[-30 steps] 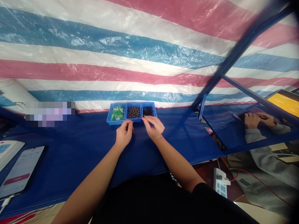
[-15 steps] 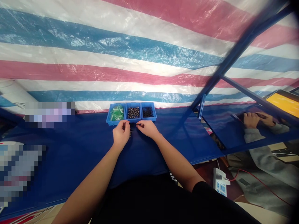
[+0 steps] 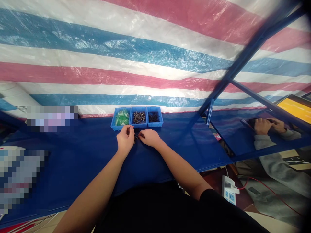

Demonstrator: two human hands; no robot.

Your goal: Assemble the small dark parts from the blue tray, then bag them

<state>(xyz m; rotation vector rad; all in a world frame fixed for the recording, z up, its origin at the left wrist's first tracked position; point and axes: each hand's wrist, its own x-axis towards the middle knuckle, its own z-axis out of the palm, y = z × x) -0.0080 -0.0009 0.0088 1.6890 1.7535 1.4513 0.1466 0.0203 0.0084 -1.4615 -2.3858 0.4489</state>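
Observation:
Three blue bins stand side by side at the back of the blue table. The left bin [image 3: 114, 127] holds green-and-clear plastic bags [image 3: 122, 117]. Small brass-and-dark metal parts [image 3: 139, 117] fill the middle bin, and thin black pieces [image 3: 154, 116] lie in the right one. Just in front of the bins, my left hand [image 3: 125, 139] is closed in a pinch on something too small to name. My right hand [image 3: 149, 137] is closed too, its fingertips pinched at a small dark piece [image 3: 136, 137] between the hands; its kind does not show.
The blue table [image 3: 80, 168] runs left and right. A blue metal frame [image 3: 220, 85] slants up at the right. Beyond it are a co-worker's hands [image 3: 263, 126] and grey sleeves. A power strip [image 3: 228, 191] with a red cable hangs low right. Striped sheeting [image 3: 136, 72] forms the back.
My right hand has moved a little left and toward me, its fingertips now closer to my left hand. The left hand has hardly moved.

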